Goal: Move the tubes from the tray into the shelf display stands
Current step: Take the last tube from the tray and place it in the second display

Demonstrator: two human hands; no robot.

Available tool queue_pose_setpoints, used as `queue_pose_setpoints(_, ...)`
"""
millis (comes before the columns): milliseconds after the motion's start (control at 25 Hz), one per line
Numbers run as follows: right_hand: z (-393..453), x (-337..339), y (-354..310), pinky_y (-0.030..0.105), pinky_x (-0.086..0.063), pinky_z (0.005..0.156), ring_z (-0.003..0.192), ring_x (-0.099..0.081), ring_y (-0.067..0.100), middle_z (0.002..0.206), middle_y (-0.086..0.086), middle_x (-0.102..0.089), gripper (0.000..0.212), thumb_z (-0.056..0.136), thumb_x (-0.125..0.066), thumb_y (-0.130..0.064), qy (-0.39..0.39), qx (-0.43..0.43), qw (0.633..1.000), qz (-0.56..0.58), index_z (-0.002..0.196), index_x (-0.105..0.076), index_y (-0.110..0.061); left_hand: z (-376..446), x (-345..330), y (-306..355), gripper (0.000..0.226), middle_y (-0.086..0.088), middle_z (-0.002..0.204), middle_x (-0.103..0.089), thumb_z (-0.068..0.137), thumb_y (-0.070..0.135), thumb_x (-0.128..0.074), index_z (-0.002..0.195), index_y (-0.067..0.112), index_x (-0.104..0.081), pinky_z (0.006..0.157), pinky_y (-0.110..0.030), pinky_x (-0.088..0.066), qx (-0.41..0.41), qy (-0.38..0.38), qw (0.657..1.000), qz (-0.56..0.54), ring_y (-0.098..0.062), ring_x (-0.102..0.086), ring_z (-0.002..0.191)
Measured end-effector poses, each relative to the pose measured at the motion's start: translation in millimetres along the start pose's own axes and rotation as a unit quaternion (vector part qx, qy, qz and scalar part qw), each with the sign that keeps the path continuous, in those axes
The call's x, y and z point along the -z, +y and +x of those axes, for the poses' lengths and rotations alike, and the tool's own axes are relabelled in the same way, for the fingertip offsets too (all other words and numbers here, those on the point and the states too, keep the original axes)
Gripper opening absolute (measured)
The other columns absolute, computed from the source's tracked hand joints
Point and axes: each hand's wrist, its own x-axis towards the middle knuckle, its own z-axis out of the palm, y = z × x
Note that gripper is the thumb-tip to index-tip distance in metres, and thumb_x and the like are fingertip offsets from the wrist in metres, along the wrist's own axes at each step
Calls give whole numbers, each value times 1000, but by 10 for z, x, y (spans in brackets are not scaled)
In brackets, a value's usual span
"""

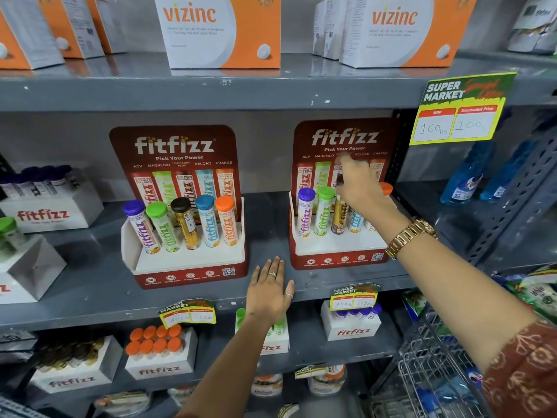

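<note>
Two red fitfizz display stands sit on the grey middle shelf. The left stand (187, 267) holds five upright tubes: purple (141, 227), green (164, 227), black-capped gold (185, 224), blue (208, 221) and orange (227, 218). The right stand (337, 251) holds a purple tube (305, 212), a green one (324, 212), a gold one (339, 220), a blue one (355, 220), and an orange cap (386, 188) shows behind my wrist. My right hand (358, 182) grips the dark top of the gold tube in its slot. My left hand (268, 288) lies flat on the shelf between the stands. No tray is visible.
Orange-and-white Vizinc boxes (223, 31) line the upper shelf. A yellow price tag (461, 116) hangs at the right, with blue bottles (464, 179) behind it. White fitfizz boxes of tubes (159, 354) fill the lower shelf. A wire basket (422, 372) stands at the bottom right.
</note>
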Motion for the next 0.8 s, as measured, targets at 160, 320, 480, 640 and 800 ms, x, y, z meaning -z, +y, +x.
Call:
queue_pose_setpoints(160, 46, -25, 30, 46, -49, 83, 100, -57, 44, 106, 27, -60, 41, 83, -60, 6, -6, -1, 1000, 4, 119, -44, -2, 1, 13, 10, 58, -2, 159, -9, 98, 44, -16, 148, 15, -8, 119, -35, 2, -2, -5, 1000, 3, -18, -4, 146)
queue_pose_setpoints(320, 42, -86, 101, 48, -49, 89, 104, -57, 43, 109, 27, -60, 44, 77, -70, 5, -39, -11, 999, -11, 115, -48, 1, -9, 3, 4, 58, -2, 159, -10, 98, 44, -16, 148, 15, -8, 119, -35, 1, 1, -4, 1000, 6, -18, -5, 146)
queue_pose_setpoints(480, 18, -143, 106, 46, -49, 88, 106, -56, 42, 112, 26, -61, 42, 77, -73, -1, -70, -14, 997, -36, 114, -53, 1, -4, 0, 18, 58, -1, 159, -10, 98, 44, -16, 148, 16, -8, 118, -34, 2, 3, -2, 1000, 7, -19, -5, 146)
queue_pose_setpoints(640, -38, -89, 38, 43, -50, 84, 105, -56, 40, 111, 24, -60, 31, 82, -61, 7, -67, -26, 994, -82, 112, -55, 2, -5, 10, 16, 58, -2, 159, -9, 98, 44, -15, 148, 15, -7, 118, -34, 3, 6, -10, 1000, 11, -19, -5, 146)
queue_pose_setpoints(800, -223, -59, -133, 44, -51, 76, 101, -59, 42, 107, 26, -63, 30, 81, -51, 18, -32, -18, 992, -123, 107, -56, 4, -5, 106, 24, 58, -4, 159, -7, 99, 42, -17, 148, 12, -6, 119, -36, 1, 1, -51, 999, 0, -20, -3, 146)
